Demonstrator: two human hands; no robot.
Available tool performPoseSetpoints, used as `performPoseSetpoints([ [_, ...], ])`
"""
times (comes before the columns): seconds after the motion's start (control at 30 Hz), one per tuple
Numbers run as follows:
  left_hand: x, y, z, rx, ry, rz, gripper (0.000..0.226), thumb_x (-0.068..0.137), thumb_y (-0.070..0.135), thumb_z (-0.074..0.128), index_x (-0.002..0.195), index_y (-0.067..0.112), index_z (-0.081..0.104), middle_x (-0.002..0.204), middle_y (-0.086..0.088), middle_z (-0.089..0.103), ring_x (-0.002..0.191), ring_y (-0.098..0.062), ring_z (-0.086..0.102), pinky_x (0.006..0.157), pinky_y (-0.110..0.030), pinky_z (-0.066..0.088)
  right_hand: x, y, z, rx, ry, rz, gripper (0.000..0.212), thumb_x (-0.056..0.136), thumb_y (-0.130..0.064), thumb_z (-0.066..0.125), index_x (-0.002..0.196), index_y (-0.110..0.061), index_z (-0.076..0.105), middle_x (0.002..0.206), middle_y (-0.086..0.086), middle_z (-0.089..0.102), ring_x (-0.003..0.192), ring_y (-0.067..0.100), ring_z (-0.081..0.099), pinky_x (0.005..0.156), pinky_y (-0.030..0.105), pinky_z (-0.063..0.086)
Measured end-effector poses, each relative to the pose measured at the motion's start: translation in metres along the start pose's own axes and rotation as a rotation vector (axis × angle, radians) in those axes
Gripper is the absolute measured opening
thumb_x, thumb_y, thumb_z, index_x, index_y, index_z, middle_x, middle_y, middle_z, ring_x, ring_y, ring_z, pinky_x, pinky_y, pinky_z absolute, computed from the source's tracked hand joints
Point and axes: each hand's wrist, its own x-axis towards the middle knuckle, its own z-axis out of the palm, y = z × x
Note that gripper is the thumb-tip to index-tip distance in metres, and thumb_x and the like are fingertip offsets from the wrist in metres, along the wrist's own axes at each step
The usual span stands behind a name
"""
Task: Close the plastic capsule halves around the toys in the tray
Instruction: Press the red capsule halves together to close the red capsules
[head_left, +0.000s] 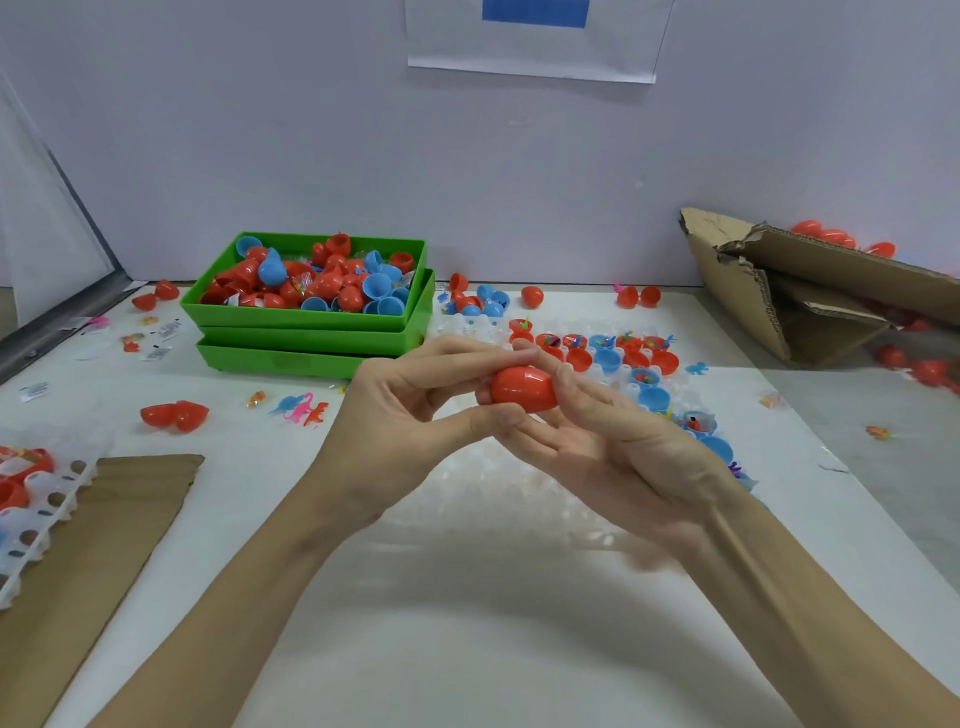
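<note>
Green bins (311, 317) behind capsule (522, 389)

Green bins (311, 317): three, stacked
Hands: two
Closed red capsule (523, 389) in hands: one
Cardboard pieces: two
Small dinosaur toys (304, 409) together: three

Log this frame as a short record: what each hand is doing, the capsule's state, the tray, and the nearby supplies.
left hand: pinches the red capsule between thumb and fingers
right hand: holds the capsule's other end
capsule state: both halves together, held above the table
clear tray: holds open red and blue halves with small toys inside
green bins: stacked, top one full of loose halves
cardboard box: collapsed, far right
</note>
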Motion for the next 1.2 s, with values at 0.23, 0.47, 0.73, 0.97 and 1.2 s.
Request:
performPoseSetpoints([
  [0.23, -0.003, -0.006, 0.009, 0.153, 0.017, 0.062, 0.034, 0.096, 0.008, 0.068, 0.130, 0.007, 0.069, 0.126, -0.008, 0.069, 0.126, -0.032, 0.062, 0.107, -0.038, 0.052, 0.003, 0.000, -0.002, -0.033, 0.072, -0.046, 0.048, 0.090, -0.007, 0.065, 0.136, 0.003, 0.057, 0.134, 0.022, 0.064, 0.128, 0.037, 0.061, 0.102, 0.037, 0.054],
  [0.47, -0.010, -0.014, 0.032, 0.252, 0.157, 0.171, 0.025, 0.101, 0.023, 0.064, 0.126, 0.016, 0.064, 0.125, 0.001, 0.068, 0.126, -0.030, 0.061, 0.104, -0.036, 0.052, 0.006, 0.007, 0.003, -0.094, 0.079, -0.099, 0.057, 0.094, -0.007, 0.055, 0.148, 0.005, 0.043, 0.144, 0.023, 0.056, 0.130, 0.035, 0.059, 0.105, 0.037, 0.052],
  [0.73, -0.012, -0.018, 0.036, 0.479, 0.212, 0.285, 0.027, 0.106, 0.023, 0.051, 0.123, 0.004, 0.062, 0.117, -0.007, 0.064, 0.115, -0.028, 0.061, 0.100, -0.033, 0.048, 0.008, 0.017, 0.004, -0.012, -0.034, -0.061, 0.052, 0.090, -0.011, 0.068, 0.140, -0.001, 0.054, 0.140, 0.020, 0.059, 0.133, 0.034, 0.056, 0.110, 0.036, 0.048],
  [0.97, -0.013, -0.012, 0.038, 0.467, 0.211, 0.294, 0.024, 0.105, 0.015, 0.051, 0.119, 0.000, 0.063, 0.113, -0.010, 0.064, 0.112, -0.031, 0.062, 0.097, -0.037, 0.049, 0.008, 0.018, 0.002, -0.004, -0.047, -0.086, 0.058, 0.087, -0.012, 0.074, 0.140, 0.000, 0.054, 0.142, 0.019, 0.059, 0.134, 0.033, 0.056, 0.110, 0.037, 0.047],
  [1.2, -0.014, -0.010, 0.037, 0.442, 0.208, 0.260, 0.025, 0.105, 0.017, 0.051, 0.119, 0.001, 0.064, 0.113, -0.010, 0.066, 0.113, -0.029, 0.062, 0.096, -0.042, 0.052, 0.007, 0.019, 0.002, -0.072, -0.002, -0.114, 0.056, 0.092, -0.014, 0.063, 0.144, 0.001, 0.049, 0.137, 0.016, 0.063, 0.133, 0.031, 0.058, 0.108, 0.036, 0.049],
])
